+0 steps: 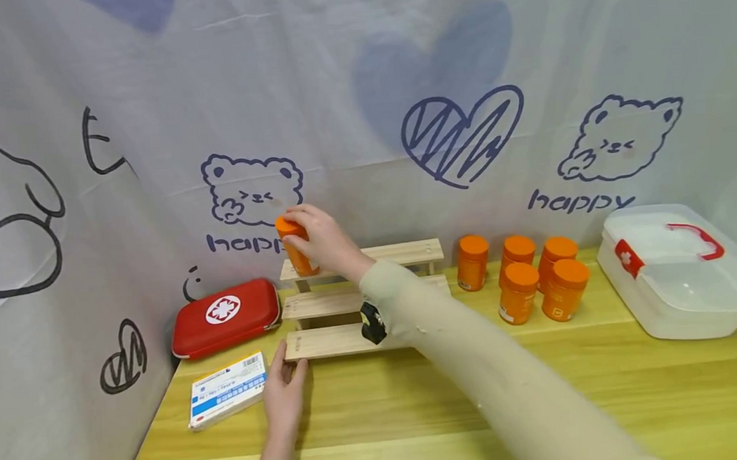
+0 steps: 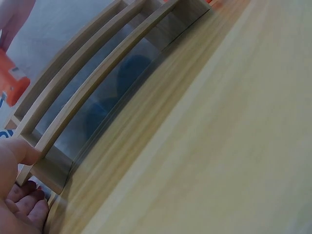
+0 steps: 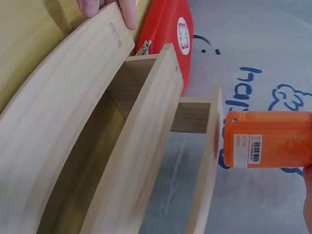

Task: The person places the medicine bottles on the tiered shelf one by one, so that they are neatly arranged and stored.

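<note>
An orange pill bottle is in my right hand, gripped near its lid over the left end of the top step. In the right wrist view the bottle shows a white barcode label, its base very close to the top board. The three-step wooden rack stands below. My left hand holds the left end of its lowest step. In the left wrist view, thumb and curled fingers lie on either side of that end of the rack.
Several orange bottles stand right of the rack. Farther right is a white lidded box with a red handle. A red first-aid case lies left of the rack, behind a flat blue-and-white box. A printed cloth hangs behind.
</note>
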Tool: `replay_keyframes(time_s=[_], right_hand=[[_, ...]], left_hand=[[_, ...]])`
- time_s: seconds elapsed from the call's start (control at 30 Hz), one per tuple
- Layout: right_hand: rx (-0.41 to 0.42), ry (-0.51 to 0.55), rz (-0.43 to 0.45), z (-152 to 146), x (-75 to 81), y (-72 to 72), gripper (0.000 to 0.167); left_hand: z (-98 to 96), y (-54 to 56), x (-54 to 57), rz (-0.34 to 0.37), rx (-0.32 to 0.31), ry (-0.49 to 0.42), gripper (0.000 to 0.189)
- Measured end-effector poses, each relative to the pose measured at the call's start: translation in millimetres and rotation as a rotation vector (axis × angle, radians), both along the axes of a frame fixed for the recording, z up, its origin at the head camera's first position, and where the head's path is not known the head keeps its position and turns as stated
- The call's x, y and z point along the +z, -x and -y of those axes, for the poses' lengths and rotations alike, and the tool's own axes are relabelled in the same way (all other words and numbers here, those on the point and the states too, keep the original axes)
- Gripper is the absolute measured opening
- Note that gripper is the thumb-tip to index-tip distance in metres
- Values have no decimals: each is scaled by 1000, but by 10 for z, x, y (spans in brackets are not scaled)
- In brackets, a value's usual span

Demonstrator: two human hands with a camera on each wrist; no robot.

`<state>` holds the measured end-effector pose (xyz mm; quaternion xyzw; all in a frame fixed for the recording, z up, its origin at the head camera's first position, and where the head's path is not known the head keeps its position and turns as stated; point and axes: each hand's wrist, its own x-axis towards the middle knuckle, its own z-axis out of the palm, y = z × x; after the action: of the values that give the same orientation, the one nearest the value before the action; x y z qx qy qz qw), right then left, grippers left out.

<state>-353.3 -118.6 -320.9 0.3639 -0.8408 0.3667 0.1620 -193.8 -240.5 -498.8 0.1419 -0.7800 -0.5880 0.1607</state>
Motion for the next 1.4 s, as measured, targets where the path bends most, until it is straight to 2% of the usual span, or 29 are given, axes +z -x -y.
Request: replay_keyframes(time_s=[0.27,0.47,0.63,0.77,0.87,1.03,1.27,1.33,1.4], right_hand=[[-28,-12,95,49,-85,34,43],[10,-45,71,-78,-45,-19,53],[23,-37,66,-323,-92,-160,56],[35,-50,106,-556,-275,-330,58],[32,-79,103,-734,-422,-446,57],[-2,-158,9,-1017,-580,-554,54],[-73,-279,-282,-1442,-716,-545,49],[-109,-287,-305,-1589,-723,-498,47],[-151,-285,-288,-1735,-721,-431,46]], left_hand=[[-22,-4,-2,-17,-12,-17,60],[-10,17,-11,-18,-10,-21,59],[-21,31,-15,-26,-4,-13,59],[-7,26,-3,-20,9,7,58],[9,21,3,-7,4,11,58],[22,17,32,5,-19,18,59],[23,6,25,18,-14,16,59],[28,13,19,10,-13,16,58],[37,19,14,3,-10,16,58]])
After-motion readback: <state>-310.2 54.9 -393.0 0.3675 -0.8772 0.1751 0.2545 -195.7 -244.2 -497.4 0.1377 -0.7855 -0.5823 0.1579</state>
